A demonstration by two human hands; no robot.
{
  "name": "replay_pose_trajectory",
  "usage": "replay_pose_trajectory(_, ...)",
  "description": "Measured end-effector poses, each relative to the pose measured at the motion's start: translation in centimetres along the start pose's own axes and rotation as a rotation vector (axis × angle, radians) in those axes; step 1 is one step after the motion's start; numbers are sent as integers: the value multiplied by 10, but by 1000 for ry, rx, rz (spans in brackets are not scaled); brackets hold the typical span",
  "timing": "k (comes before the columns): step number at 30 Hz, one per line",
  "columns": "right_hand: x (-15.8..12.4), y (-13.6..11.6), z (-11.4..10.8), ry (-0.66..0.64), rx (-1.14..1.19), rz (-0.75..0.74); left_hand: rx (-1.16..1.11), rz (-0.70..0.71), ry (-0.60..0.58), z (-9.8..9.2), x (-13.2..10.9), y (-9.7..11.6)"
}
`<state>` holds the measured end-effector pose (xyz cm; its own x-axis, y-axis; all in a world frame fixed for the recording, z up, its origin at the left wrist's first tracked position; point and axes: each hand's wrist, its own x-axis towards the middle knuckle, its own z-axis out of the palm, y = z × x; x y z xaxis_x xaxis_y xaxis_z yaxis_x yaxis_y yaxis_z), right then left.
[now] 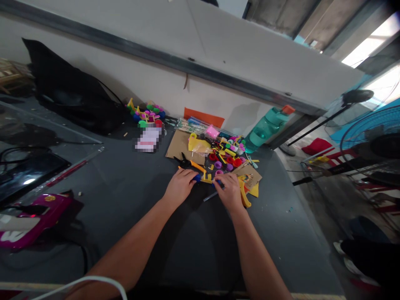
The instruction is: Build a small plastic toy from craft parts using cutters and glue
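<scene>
Black cloth of a bag (71, 93) slumps against the wall at far left, above a dark tablet screen (28, 175) and a magenta toy car body (40, 218) on the grey table (281, 233). Nearer the middle, a cluster of coloured plastic balls (146, 112) sits by the wall beside a blurred pale packet (149, 139). A cardboard sheet (181, 146) carries a black spring clamp (184, 161) and an orange strip (196, 166), just ahead of the left hand (179, 187). Its fingers lie pressed together, the tips pinching a small blue piece (196, 178). The right hand (229, 191) curls its fingers down onto a second blue bit (218, 182); a yellow piece (206, 179) lies between the two hands, and whether the blue bits join up is hidden. Red plastic caps (218, 157) crowd the heap behind them. Right of that stand a curved yellow plastic part (244, 193), a teal water bottle (265, 129) and, beyond the table, a pedestal fan (371, 141).
</scene>
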<state>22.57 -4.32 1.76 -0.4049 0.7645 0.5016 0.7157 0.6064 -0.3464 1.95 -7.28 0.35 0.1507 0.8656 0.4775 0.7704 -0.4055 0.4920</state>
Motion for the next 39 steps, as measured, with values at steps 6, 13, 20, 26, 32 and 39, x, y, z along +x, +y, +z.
replay_pose_trajectory(6, 0, 0, 0, -7, -3, 2, 7, -3, -2, 0, 0, 0)
replay_pose_trajectory(13, 1, -1, -1, -15, -5, 3, 11, 4, 10, 1, 0, -1)
replay_pose_trajectory(20, 1, -3, -3, -10, -2, 0, 24, 1, 1, 1, 0, 0)
replay_pose_trajectory(26, 0, -3, -3, -17, -7, 14, 26, 5, 11, 1, 0, 0)
replay_pose_trajectory(32, 0, -2, -2, -11, 8, -1, 25, 11, 16, 2, -1, -1)
replay_pose_trajectory(39, 1, -2, -1, -14, 3, 7, 20, 8, 13, 2, 0, -1)
